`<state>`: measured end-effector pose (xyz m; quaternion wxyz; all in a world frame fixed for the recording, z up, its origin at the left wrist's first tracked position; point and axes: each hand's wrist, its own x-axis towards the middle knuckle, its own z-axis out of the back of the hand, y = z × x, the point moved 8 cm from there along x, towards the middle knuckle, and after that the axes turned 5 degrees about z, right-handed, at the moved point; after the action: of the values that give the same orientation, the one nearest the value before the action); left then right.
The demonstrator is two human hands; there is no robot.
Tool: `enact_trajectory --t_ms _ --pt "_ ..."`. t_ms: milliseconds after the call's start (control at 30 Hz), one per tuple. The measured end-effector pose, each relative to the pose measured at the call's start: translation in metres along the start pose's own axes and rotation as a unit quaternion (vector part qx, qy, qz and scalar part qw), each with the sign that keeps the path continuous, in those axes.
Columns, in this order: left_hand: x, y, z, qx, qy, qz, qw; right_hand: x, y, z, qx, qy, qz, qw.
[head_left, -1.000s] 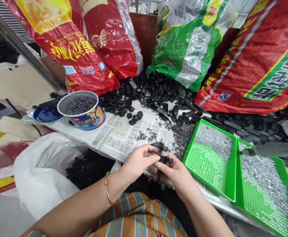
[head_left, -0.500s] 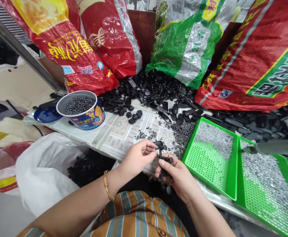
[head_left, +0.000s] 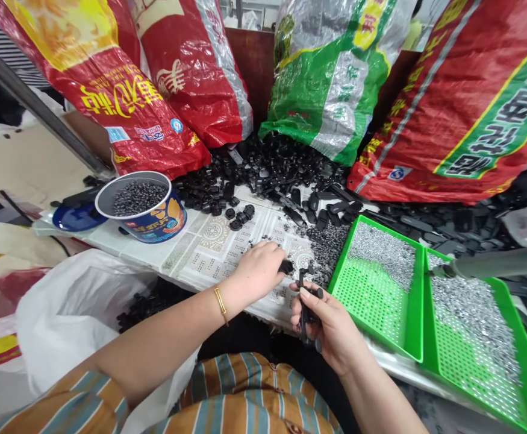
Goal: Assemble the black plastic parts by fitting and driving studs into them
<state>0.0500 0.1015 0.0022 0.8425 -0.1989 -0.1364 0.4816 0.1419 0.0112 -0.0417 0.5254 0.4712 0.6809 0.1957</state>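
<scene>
My right hand (head_left: pixel 330 325) is closed around a long black plastic piece (head_left: pixel 305 307) with round knobs sticking out at its side and lower end. To its left, my left hand (head_left: pixel 258 272) reaches palm down over the table, with a short black plastic part (head_left: pixel 285 266) gripped at its thumb side. Its fingertips point at a thin scatter of tiny dark pieces (head_left: pixel 267 239) and partly hide it. The two hands are apart. A denser spread of small dark metallic pieces (head_left: pixel 330 244) lies just beyond my right hand.
Two green perforated trays (head_left: pixel 419 307) of silvery bits stand at the right, under a grey tube (head_left: pixel 498 262). At the left are a blue tub (head_left: pixel 175 220) of small dark pieces and a white sack (head_left: pixel 59 319). Black plastic parts (head_left: pixel 285 160) heap before large bags (head_left: pixel 321 108).
My left hand has moved away from the long black piece, forward and left over the tiny pieces, taking a short black part along. My right hand keeps its hold and has shifted slightly right.
</scene>
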Motion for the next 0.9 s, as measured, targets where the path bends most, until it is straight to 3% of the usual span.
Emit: enact_trajectory --t_ms 100,200,300,367,500,733,900 --pt "-0.003 0.006 0.006 -0.060 -0.050 0.038 0.996 -0.001 0.004 0.002 0.010 -0.003 0.011 1.000" --pt "-0.012 0.020 0.005 -0.225 -0.071 0.121 0.964 -0.001 0.007 0.000 0.010 0.003 0.020 1.000" --pt "-0.021 0.025 -0.014 -0.452 -0.032 0.181 0.873 0.000 0.009 -0.006 0.008 0.015 0.023 1.000" --pt "-0.026 0.022 -0.026 -0.548 -0.011 0.201 0.812 0.002 0.008 -0.010 0.010 0.024 0.023 0.999" --pt "-0.036 0.018 -0.033 -0.611 -0.012 0.227 0.759 0.005 0.009 -0.012 0.005 0.026 0.025 0.999" --pt "-0.049 0.010 -0.035 -0.692 0.057 0.283 0.662 0.009 0.006 -0.006 -0.008 0.013 0.018 1.000" --pt "-0.051 0.007 -0.043 -0.723 0.105 0.275 0.625 0.008 0.005 -0.008 -0.017 0.019 0.015 1.000"
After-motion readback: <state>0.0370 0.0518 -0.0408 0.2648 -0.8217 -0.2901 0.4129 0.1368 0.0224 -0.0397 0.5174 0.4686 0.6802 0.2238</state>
